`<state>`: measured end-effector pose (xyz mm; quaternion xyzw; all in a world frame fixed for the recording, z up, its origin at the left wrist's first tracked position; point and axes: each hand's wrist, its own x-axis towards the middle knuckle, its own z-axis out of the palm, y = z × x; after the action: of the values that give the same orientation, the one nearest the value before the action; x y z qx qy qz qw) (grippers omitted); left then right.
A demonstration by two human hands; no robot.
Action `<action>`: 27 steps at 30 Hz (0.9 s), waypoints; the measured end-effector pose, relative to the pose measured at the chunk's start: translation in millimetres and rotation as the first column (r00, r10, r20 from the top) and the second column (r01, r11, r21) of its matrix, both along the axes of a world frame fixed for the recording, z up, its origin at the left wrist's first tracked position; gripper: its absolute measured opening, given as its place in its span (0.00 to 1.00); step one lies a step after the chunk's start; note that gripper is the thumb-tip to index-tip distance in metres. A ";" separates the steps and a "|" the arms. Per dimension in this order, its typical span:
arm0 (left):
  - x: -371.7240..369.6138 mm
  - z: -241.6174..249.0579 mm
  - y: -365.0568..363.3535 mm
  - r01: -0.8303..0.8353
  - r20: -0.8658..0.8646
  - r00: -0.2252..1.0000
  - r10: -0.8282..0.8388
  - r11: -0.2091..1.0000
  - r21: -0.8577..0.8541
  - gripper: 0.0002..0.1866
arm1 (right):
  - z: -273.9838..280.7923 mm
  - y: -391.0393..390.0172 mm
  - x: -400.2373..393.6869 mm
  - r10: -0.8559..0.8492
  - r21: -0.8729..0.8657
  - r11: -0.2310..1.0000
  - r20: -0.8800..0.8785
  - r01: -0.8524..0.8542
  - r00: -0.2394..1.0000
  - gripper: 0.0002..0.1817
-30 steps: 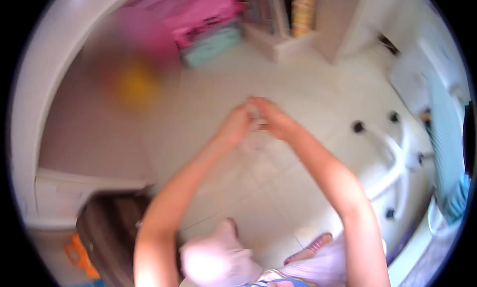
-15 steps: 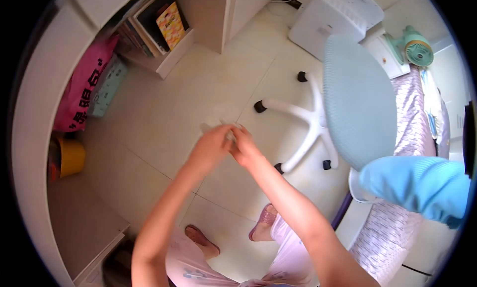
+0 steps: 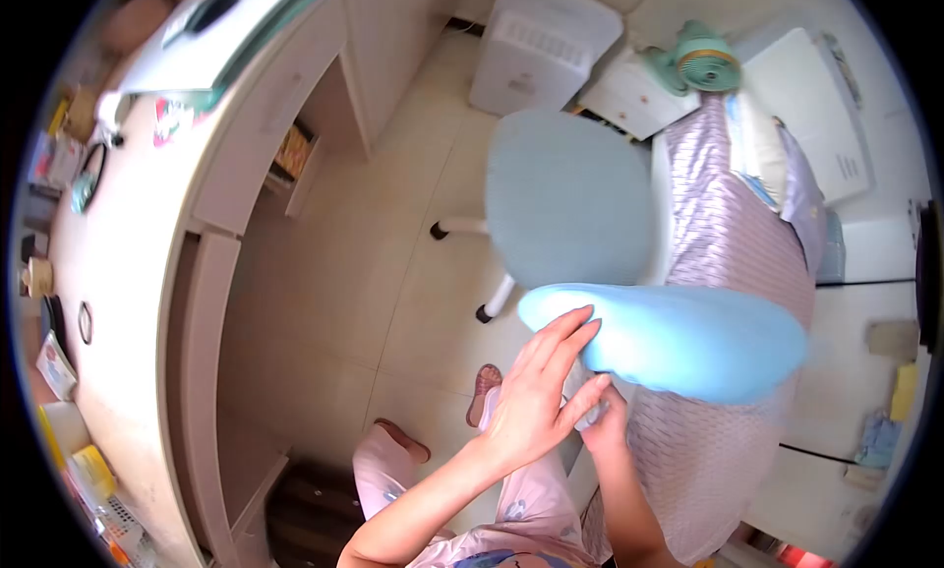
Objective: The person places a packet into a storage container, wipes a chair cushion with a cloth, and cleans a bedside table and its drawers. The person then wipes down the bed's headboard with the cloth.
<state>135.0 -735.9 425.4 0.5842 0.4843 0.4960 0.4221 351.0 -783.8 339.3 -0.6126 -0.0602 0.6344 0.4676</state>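
My left hand [image 3: 536, 396] has its fingers stretched out, with the fingertips at the near edge of the chair's bright blue covered backrest [image 3: 688, 342]. Just below the backrest, my right hand [image 3: 607, 422] is closed around a small crumpled whitish-grey piece [image 3: 591, 411]. Its material is hard to make out, and my left thumb lies right beside it. Beyond the backrest is the chair's grey-blue seat [image 3: 570, 199], with part of its white wheeled base showing underneath.
A long desk [image 3: 138, 322] with several small items runs along the left. A bed [image 3: 728, 234] with a shiny lilac cover lies to the right. At the back stand a white box-shaped appliance [image 3: 541, 52] and a green fan [image 3: 706, 61]. Pale tiles [image 3: 393, 263] cover the floor.
Both hands have moved from above the open floor to the chair's backrest on the right. They have come apart slightly, and the view has turned right, bringing the desktop into sight.
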 end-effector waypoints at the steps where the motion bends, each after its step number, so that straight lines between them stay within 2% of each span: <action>1: 4.0 20.6 -1.2 0.009 -0.015 1.000 -0.008 1.000 0.016 0.31 | 16.9 -5.9 16.5 -0.028 0.064 0.998 0.004 0.027 1.000 0.19; 5: 26.5 81.0 11.2 0.091 -0.332 0.941 -0.059 0.993 0.079 0.35 | 111.8 0.9 69.8 -0.133 0.136 0.984 0.131 0.115 0.982 0.19; 7: 46.5 85.4 20.8 0.104 -0.536 0.843 -0.045 0.991 0.080 0.36 | 147.6 12.5 100.2 -0.133 0.201 0.975 0.177 0.096 0.975 0.18; 9: 58.3 72.9 33.8 0.083 -0.607 0.794 -0.022 0.994 0.073 0.33 | 177.6 36.9 107.6 -0.155 0.268 0.962 0.370 0.054 0.916 0.21; 10: 60.7 72.1 40.6 0.037 -0.545 0.838 0.030 0.993 0.113 0.28 | 190.0 49.9 110.3 -0.165 0.296 0.955 0.454 0.026 0.875 0.22; 14: 61.8 64.6 35.0 0.043 -0.559 0.829 0.033 0.991 0.123 0.16 | 210.7 89.3 132.2 0.011 0.175 0.981 0.370 -0.082 0.929 0.27; 16: 60.1 70.3 21.9 0.087 -0.625 0.779 -0.046 0.996 0.034 0.15 | 205.8 91.9 136.5 0.082 0.139 0.981 0.317 -0.132 0.945 0.26; 18: 55.8 75.5 12.6 0.105 -0.676 0.732 -0.088 0.994 -0.017 0.14 | 210.0 93.3 138.2 0.158 0.075 0.978 0.336 -0.194 0.929 0.27; 22: 44.7 79.8 -28.2 0.061 -0.708 0.702 -0.078 0.997 -0.048 0.16 | 216.8 87.1 122.7 0.275 0.026 0.955 0.290 -0.294 0.917 0.27; 27: 18.9 79.0 -100.0 -0.053 -0.701 0.713 -0.021 0.995 -0.084 0.20 | 212.2 59.8 96.6 0.437 -0.056 0.895 0.314 -0.443 0.843 0.25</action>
<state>153.9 -836.0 504.4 0.7029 0.6367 0.2171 0.2312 447.6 -724.0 551.5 -0.6722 -0.2795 0.6166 0.2995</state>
